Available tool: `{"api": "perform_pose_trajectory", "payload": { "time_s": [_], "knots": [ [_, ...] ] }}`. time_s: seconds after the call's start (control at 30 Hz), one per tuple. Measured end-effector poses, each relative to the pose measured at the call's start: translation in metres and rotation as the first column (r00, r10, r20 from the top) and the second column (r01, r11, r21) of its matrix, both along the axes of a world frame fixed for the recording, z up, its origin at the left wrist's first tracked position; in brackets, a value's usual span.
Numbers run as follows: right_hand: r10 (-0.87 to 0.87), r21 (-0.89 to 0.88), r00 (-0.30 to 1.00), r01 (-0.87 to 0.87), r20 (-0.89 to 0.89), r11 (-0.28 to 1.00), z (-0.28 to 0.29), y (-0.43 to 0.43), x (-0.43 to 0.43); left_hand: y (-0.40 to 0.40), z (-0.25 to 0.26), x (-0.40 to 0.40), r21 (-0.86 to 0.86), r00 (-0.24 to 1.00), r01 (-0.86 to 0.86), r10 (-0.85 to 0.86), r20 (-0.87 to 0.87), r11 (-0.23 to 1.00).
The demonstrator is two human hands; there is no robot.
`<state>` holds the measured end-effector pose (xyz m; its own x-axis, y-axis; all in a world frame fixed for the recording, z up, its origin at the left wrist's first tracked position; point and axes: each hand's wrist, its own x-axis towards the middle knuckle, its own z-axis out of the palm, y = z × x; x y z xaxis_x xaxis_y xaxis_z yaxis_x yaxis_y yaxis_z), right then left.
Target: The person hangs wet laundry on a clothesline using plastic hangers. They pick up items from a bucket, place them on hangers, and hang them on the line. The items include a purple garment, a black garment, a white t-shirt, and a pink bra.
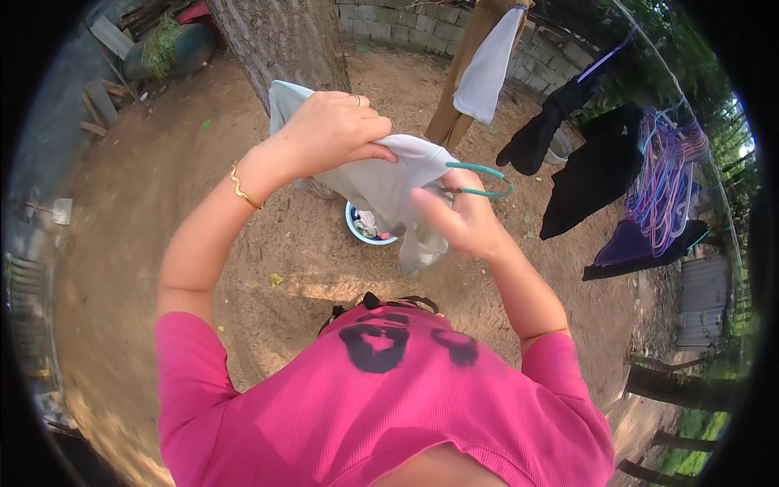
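A pale grey garment (371,182) hangs between my two hands in front of my chest. My left hand (338,128), with a ring and a gold bracelet at the wrist, grips its upper edge. At the garment's right end is my right hand (456,213), its thumb extended against the cloth. A teal coated-wire hanger (481,167) sticks out past that hand, one end of it hidden by the cloth and fingers. Below the garment, a light blue basin (372,241) with clothes in it stands on the ground, partly covered from view.
Many purple, pink and blue hangers (663,176) hang bunched on a line (666,67) at the right. Dark garments (593,170) hang beside them. A pale cloth (487,73) hangs by a wooden post (459,79). A tree trunk (286,42) stands ahead, before a block wall (395,24).
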<state>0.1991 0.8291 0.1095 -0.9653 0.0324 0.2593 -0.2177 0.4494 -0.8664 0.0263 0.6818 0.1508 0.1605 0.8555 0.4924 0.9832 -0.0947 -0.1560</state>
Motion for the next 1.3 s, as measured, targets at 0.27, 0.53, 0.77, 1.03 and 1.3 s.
{"api": "perform_pose_trajectory", "payload": {
  "time_s": [0.27,0.53,0.77,1.03,1.3],
  "knots": [
    [0.379,-0.593,0.838,-0.085,0.392,0.801,-0.071,0.055,0.009,0.01,0.043,-0.02,0.184,0.906,-0.089,0.002,0.424,0.979],
    [0.105,0.72,0.975,0.07,-0.196,0.691,-0.036,0.099,0.043,-0.035,0.014,-0.076,0.066,0.798,-0.39,0.302,0.522,0.918],
    [0.257,0.866,0.966,-0.144,0.019,0.479,0.026,0.115,0.026,-0.028,-0.015,-0.057,0.088,0.869,-0.368,0.309,0.387,0.926],
    [0.204,0.903,0.92,-0.374,0.334,0.211,0.054,0.075,-0.001,0.028,-0.048,0.0,0.267,0.946,-0.27,0.204,0.251,0.925],
    [0.146,0.786,0.924,0.209,-0.354,0.582,0.105,0.075,0.035,0.043,-0.051,0.0,0.186,0.76,-0.356,0.168,0.628,0.916]
  ]
}}
